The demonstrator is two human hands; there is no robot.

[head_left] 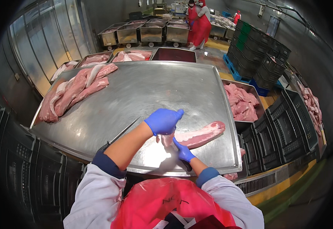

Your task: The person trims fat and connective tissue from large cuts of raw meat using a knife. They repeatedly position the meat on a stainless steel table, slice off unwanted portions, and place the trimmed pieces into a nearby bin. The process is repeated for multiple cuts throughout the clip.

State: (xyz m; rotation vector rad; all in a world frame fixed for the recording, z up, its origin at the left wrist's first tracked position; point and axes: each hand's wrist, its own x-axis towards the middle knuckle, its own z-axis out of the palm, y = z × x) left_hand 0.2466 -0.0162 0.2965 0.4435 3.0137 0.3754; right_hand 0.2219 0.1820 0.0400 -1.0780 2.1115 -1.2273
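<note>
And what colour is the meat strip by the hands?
The meat strip is pink and whitish, clearest in the head view.

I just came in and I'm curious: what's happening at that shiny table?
Someone is handling a long piece of meat on the metal table. The blue-gloved left hand and right hand are both at the meat's left end. More meat strips lie at the table's far left, and a bin of meat stands by its right edge.

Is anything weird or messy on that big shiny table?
Nothing clearly looks spilled or broken. One thing might seem odd: a long, thin metal tool lies slanted on the table beside the left forearm, apart from the meat at the hands.
</note>
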